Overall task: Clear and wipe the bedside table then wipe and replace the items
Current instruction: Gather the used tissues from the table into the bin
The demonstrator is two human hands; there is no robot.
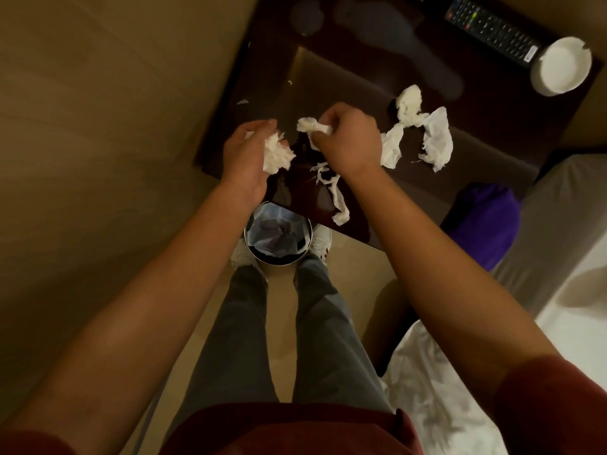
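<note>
You are standing with the small lined bin (278,238) between your shoes, just under the near corner of the bedside table (354,77). Above that corner, your left hand (246,159) is curling its fingers around a fluffy wad of tissue (278,154), holding it over the table's near edge. Your right hand (348,139) is pinching a second crumpled tissue scrap (312,125) between closed fingertips, just over the dark tabletop. Thin shredded strips (333,195) are lying on the table below your right wrist, trailing toward its near corner. Larger torn tissue pieces (417,129) are sitting to the right of that hand. Farther back, near the table's right edge, a white ashtray (560,65) is resting just beside a black remote control (492,27).
</note>
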